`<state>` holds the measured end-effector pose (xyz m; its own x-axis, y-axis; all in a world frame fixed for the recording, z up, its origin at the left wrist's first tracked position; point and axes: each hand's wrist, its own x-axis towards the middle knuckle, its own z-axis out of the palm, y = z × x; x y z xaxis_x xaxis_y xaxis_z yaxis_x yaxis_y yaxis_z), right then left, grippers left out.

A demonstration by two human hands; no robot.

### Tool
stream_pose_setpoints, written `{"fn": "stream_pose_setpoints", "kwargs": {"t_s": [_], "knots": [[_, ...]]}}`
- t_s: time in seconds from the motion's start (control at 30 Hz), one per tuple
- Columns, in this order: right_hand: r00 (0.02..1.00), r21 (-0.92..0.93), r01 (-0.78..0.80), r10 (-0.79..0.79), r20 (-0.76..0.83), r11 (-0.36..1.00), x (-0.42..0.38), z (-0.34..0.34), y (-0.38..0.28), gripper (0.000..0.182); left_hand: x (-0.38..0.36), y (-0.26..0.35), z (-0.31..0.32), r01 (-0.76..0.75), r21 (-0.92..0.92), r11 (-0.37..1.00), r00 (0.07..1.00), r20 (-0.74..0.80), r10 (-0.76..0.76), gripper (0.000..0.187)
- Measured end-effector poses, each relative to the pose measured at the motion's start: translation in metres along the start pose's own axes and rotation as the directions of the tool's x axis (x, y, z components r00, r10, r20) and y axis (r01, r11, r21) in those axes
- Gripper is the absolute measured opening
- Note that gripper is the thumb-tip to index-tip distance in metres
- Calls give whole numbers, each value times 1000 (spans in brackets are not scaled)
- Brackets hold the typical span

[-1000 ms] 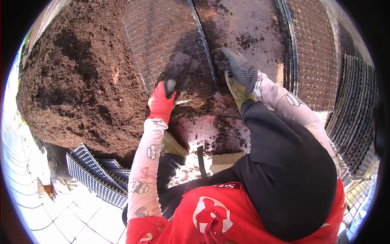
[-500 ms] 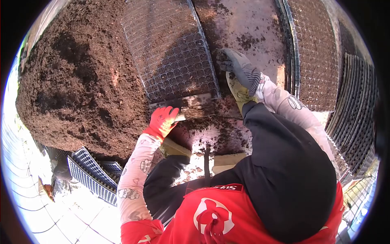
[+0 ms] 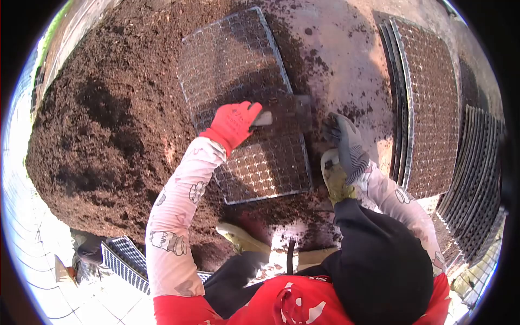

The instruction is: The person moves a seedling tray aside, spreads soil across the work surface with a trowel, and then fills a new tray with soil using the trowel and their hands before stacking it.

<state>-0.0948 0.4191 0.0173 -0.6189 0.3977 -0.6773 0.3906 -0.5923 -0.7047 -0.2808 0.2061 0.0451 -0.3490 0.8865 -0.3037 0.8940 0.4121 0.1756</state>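
My left hand (image 3: 234, 125), in a red glove, is closed on the pale handle of a flat scraper (image 3: 284, 115). The scraper's dark blade lies across the middle of a seedling tray (image 3: 262, 168) filled with brown soil, and it covers some of the cells. To the right of the tray, my right hand (image 3: 342, 140) wears a grey glove. Its fingers are curled just above my right shoe (image 3: 333, 176), and whether anything is inside them is hidden.
A large soil heap (image 3: 97, 124) fills the left side. At the right stand stacked trays with a soil-filled one (image 3: 430, 108) on top, beside a stack of dark trays (image 3: 471, 179). More trays (image 3: 125, 262) lie at lower left. My left shoe (image 3: 244, 238) is below the tray.
My left hand has moved the scraper from the tray's near edge up to its middle. The view has shifted, so the tray's near edge sits lower in the picture.
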Motion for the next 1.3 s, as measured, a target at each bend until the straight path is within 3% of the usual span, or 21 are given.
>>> {"fn": "stream_pose_setpoints", "kwargs": {"t_s": [0.1, 0.17, 0.23, 0.3, 0.37, 0.43, 0.5, 0.57, 0.63, 0.67, 0.7, 0.73, 0.77, 0.83, 0.87, 0.9, 0.97, 1.1, 1.17, 1.2, 1.3], "knots": [[998, -25, -59, 58, -28, 998, -1, 8, -14, 36, 37, -42, -13, 70, -39, 997, 988, -138, -74, 40], [993, -71, -102, 97, -72, 992, 2, 19, -19, 35, 65, -79, -20, 110, -22, 994, 984, -136, -112, 40], [986, -175, -106, 126, 108, 979, 4, 24, -22, 34, 91, -100, -54, 469, -66, 881, 883, 51, -466, 42], [973, -198, -176, 201, 114, 964, 7, 32, -27, 33, 91, -146, -52, 448, -162, 879, 859, -195, -473, 44], [949, -263, -130, 197, 248, 956, 10, 32, -28, 32, 87, -178, -60, 611, -143, 778, 767, -134, -627, 47], [949, -247, -153, 211, 233, 957, 8, 31, -31, 34, 67, -220, -55, 699, -171, 694, 665, -203, -719, 50], [954, -225, -171, 218, 206, 959, 10, 29, -38, 38, 37, -257, -58, 815, -252, 521, 508, -121, -853, 50], [951, -198, -202, 240, 193, 959, 10, 21, -41, 40, 6, -263, -53, 814, -278, 509, 447, -259, -856, 52], [943, -171, -252, 281, 176, 953, 4, 13, -33, 42, -15, -247, -47, 849, -403, 343, 309, -149, -939, 56], [967, -168, -157, 186, 172, 973, 7, 10, -27, 45, -31, -244, -29, 845, -273, 460, 353, -362, -863, 57], [981, -162, -61, 89, 172, 985, 9, 9, -24, 49, -46, -227, -27, 768, -422, 482, 384, -298, -874, 55], [987, -192, -46, 74, 140, 980, 7, 10, -24, 51, -65, -231, -10, 734, -567, 374, 343, -167, -925, 54], [985, -192, -48, 79, 154, 980, 8, 10, -23, 51, -80, -209, -6, 703, -636, 318, 278, -165, -946, 54], [975, -292, 152, -94, 202, 944, 11, 8, -16, 53, -119, -186, 25, 859, -348, 376, 265, -327, -907, 57], [960, -281, 211, -144, 239, 936, 13, 6, -12, 54, -129, -154, 5, 871, -412, 268, 237, -127, -963, 54], [955, -276, 224, -154, 255, 935, 11, 10, -14, 54, -154, -160, 25, 772, -575, 271, 214, -166, -963, 49], [951, -209, 185, -122, 283, 960, -2, 14, -12, 56, -183, -156, 43, 715, -673, 191, 89, -183, -979, 48], [940, -347, 250, -141, 311, 904, -2, 21, 11, 56, -206, -114, 45, 855, -477, 204, 115, -208, -971, 50], [935, -399, -126, 243, 258, 908, -14, 27, 9, 55, -220, -112, 73, 561, -815, 144, 71, -126, -990, 45], [938, -405, -124, 240, 249, 906, -12, 25, 14, 55, -222, -103, 81, 389, -900, 195, 98, -170, -981, 45], [932, -526, -36, 219, 289, 850, 3, 17, 32, 54, -230, -71, 87, 510, -846, 155, 28, -164, -986, 45]]}}
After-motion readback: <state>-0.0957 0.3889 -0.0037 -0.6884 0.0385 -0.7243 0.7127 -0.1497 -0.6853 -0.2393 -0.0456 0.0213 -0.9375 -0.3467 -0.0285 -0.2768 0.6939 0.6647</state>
